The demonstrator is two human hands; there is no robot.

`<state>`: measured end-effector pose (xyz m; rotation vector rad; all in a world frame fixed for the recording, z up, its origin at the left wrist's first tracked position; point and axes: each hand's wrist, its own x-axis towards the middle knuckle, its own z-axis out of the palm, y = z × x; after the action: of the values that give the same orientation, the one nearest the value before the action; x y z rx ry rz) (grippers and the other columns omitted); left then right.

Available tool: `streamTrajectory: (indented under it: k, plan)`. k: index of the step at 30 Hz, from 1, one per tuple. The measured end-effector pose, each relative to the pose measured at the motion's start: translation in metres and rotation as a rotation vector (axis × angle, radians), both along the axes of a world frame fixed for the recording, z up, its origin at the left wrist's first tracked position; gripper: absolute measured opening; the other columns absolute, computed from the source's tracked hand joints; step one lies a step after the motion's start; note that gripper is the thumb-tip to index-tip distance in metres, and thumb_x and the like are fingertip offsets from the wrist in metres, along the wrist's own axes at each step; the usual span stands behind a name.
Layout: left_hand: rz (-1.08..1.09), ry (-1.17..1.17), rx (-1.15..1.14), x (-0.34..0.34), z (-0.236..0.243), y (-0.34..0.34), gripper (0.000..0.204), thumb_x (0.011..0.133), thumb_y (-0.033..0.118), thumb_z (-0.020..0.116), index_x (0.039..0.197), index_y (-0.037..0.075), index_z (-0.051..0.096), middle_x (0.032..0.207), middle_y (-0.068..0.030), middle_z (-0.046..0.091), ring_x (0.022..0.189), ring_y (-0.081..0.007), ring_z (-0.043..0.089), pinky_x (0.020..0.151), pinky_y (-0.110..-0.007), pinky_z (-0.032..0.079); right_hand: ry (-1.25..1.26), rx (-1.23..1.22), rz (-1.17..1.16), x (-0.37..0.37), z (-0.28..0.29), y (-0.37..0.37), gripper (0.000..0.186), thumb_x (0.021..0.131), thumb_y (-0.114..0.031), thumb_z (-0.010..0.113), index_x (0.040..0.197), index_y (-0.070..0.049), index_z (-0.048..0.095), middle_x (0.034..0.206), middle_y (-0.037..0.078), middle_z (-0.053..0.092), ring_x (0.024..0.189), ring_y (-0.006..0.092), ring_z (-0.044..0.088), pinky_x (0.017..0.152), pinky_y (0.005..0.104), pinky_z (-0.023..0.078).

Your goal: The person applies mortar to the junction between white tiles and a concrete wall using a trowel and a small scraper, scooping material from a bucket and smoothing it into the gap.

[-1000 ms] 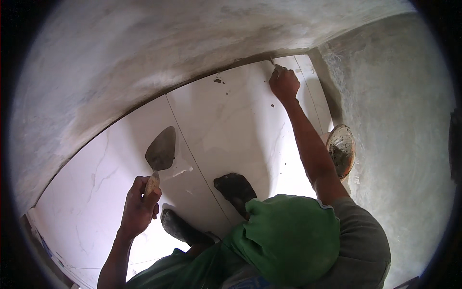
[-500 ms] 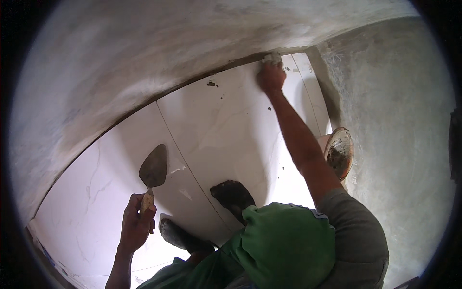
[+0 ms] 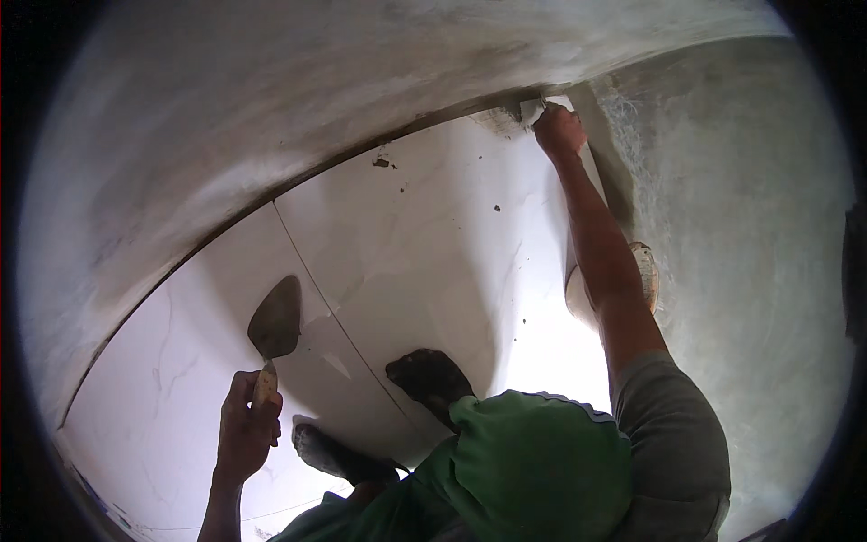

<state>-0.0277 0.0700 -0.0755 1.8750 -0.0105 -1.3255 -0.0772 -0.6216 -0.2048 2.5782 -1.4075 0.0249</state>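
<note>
Over floor tiles (image 3: 415, 271), clenched by handle (image 3: 265, 384) in fingers of left hand (image 3: 245, 432): trowel (image 3: 275, 318), long axis and blade directed forward, slightly right. Near wall (image 3: 316, 99), gripped by right hand (image 3: 560, 133): apparently pale, flat tool (image 3: 531, 110).

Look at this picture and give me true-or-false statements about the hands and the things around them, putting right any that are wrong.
1. The left hand holds a grey metal trowel with a leaf-shaped blade. True.

2. The right hand is beside the trowel. False: it reaches to the far edge of the white, grey-veined tiles, near where two grey plastered walls meet.

3. Small dark crumbs lie on the tiles. True.

4. The pale, stained, round-rimmed container is in full view. False: the right forearm hides part of it.

5. The trowel's blade points back at the person's body. False: it points away, toward the far wall.
</note>
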Motion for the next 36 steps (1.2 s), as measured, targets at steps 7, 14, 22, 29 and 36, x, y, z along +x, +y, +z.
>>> streamTrajectory:
  k: [7,14,22,29,36]
  plan:
    - [-0.013,0.01,0.017,-0.002,-0.004,0.008,0.027,0.11,0.021,0.063,0.124,0.0,0.054,0.088,-0.0065,0.059,0.059,-0.0097,0.058,0.048,-0.028,0.05,-0.038,0.162,0.069,0.022,0.01,0.052,0.043,0.099,-0.035,0.061,0.117,0.0,0.077,0.122,0.027,0.075,0.114,0.0453,0.075,0.099,0.0547,0.059]
    - [-0.027,0.01,0.022,-0.002,-0.002,0.013,0.028,0.11,0.022,0.063,0.124,0.0,0.053,0.087,-0.0073,0.06,0.059,-0.0104,0.059,0.048,-0.03,0.051,-0.042,0.118,0.098,0.037,-0.006,0.106,0.027,0.089,-0.023,0.07,0.11,-0.008,0.077,0.112,0.013,0.076,0.111,0.0361,0.071,0.092,0.0515,0.062]
    - [0.002,-0.017,-0.014,-0.008,0.0,0.033,0.027,0.111,0.025,0.063,0.122,0.002,0.053,0.084,-0.0036,0.057,0.053,-0.0092,0.056,0.046,-0.029,0.049,-0.126,0.052,0.267,0.046,-0.021,0.158,0.021,0.092,-0.018,0.064,0.096,-0.001,0.076,0.101,0.019,0.076,0.103,0.0371,0.073,0.082,0.0506,0.065]
    - [0.016,-0.005,-0.022,-0.01,0.003,0.04,0.032,0.11,0.028,0.065,0.123,0.002,0.053,0.084,-0.005,0.059,0.056,-0.0097,0.058,0.048,-0.029,0.05,-0.181,0.042,0.354,0.05,-0.024,0.21,0.018,0.087,-0.015,0.067,0.094,-0.003,0.079,0.104,0.016,0.076,0.105,0.0386,0.073,0.081,0.0493,0.065]
    - [0.003,-0.042,-0.07,-0.012,0.006,0.036,0.032,0.111,0.028,0.064,0.124,0.001,0.053,0.084,-0.0061,0.061,0.057,-0.0104,0.059,0.049,-0.03,0.05,-0.194,0.135,0.522,0.051,-0.004,0.272,0.022,0.093,-0.018,0.068,0.107,-0.006,0.077,0.11,0.017,0.077,0.108,0.0397,0.072,0.093,0.0513,0.06]
